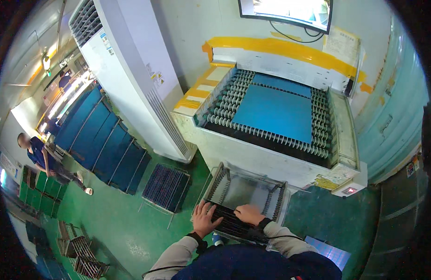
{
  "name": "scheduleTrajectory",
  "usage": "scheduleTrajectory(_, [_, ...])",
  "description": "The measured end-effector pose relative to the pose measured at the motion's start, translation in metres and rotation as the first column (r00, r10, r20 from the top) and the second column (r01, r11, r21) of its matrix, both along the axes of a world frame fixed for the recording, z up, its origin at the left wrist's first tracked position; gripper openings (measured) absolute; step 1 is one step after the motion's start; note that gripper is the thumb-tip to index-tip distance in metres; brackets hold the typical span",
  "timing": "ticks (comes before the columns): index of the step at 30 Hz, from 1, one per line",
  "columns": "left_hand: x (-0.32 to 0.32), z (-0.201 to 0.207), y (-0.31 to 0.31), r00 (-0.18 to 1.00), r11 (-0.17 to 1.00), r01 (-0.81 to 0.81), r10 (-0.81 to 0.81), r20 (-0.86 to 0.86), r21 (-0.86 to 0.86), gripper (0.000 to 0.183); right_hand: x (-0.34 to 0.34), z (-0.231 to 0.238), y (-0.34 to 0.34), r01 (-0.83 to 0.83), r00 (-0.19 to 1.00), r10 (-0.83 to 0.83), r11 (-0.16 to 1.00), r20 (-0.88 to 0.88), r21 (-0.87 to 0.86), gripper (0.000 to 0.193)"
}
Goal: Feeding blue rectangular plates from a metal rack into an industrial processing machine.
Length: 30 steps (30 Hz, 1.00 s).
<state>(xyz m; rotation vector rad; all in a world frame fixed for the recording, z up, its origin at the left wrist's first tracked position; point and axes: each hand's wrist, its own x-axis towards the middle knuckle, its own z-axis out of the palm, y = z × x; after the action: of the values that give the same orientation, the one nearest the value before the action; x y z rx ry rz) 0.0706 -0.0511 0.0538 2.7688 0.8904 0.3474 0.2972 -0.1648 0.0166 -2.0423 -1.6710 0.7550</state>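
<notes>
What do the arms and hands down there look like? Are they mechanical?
No: the left grip and right grip are bare human hands, ungloved. Pale greyish-beige long sleeves end in dark cuffs, and a thin black cable crosses each sleeve.

Head camera: it's looking down and forward from the wearer's head!
Bare left hand [205, 220], bare right hand [249, 214]: they're showing close, low centre!
White roller-topped machine [262, 159]: it's standing farther ahead, right of centre!
</notes>
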Motion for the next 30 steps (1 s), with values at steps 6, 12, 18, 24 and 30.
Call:
scheduleTrajectory(6, [0.0, -0.002, 0.0, 1.0, 0.999, -0.007, 0.006, 0.029, 0.035, 0.065, -0.004, 0.004, 0.002, -0.042, 0.996, 0.041, 0.999, 0.074, 0.018, 0.028])
scheduleTrajectory(12, [-0.001, -0.001, -0.001, 1.0, 0.999, -0.021, 0.021, 0.01, 0.03, 0.065, 0.004, 0.104, 0.004, -0.06, 0.992, 0.031, 0.971, 0.124, 0.231, 0.025])
scheduleTrajectory(18, [0.0, 0.001, 0.0, 0.999, 0.999, 0.003, -0.005, 0.046, 0.047, 0.066, 0.028, 0.182, -0.011, -0.068, 0.961, -0.035, 0.931, 0.273, 0.358, 0.026])
scheduleTrajectory(24, [0.0, 0.001, 0.001, 0.999, 0.999, 0.005, -0.007, 0.048, 0.049, 0.065, 0.077, 0.204, -0.026, 0.336, 0.932, -0.358, 0.784, -0.061, 0.523, 0.027])
scheduleTrajectory(30, [0.003, -0.002, 0.0, 0.999, 0.999, 0.011, -0.013, 0.039, 0.052, 0.063, 0.109, 0.139, -0.016, 0.886, 0.427, -0.238, 0.304, -0.872, 0.351, 0.009])
